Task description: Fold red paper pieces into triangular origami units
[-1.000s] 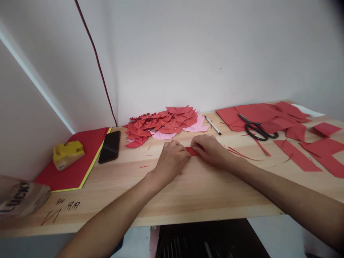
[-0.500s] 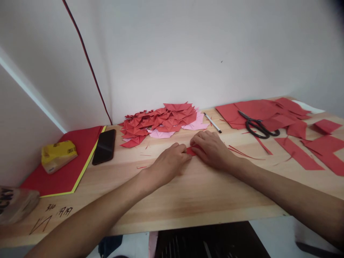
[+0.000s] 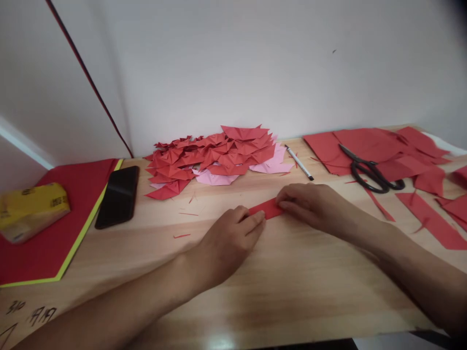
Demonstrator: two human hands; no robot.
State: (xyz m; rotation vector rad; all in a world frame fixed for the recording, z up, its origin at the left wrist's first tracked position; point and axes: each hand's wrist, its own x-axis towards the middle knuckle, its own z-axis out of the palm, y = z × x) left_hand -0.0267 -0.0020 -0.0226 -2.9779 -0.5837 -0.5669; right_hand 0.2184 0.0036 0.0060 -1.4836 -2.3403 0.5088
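The left hand (image 3: 229, 243) has drawn back from the right hand (image 3: 314, 206) (more red strip (image 3: 268, 209) shows).

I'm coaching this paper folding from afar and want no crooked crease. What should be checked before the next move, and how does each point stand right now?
1. Both ends held: the left hand is on the left end of the red paper strip and the right hand is on its right end. Ok.
2. Strip flat: its visible middle lies flat on the wooden table. Ok.
3. Edges lined up: both ends are hidden under the fingers. Cannot tell.
4. Pinched or only pressed: cannot tell.
5. Scissors and pen: farther back, apart from both hands. Ok.
6. Pile of folded pieces: apart from the strip. Ok.
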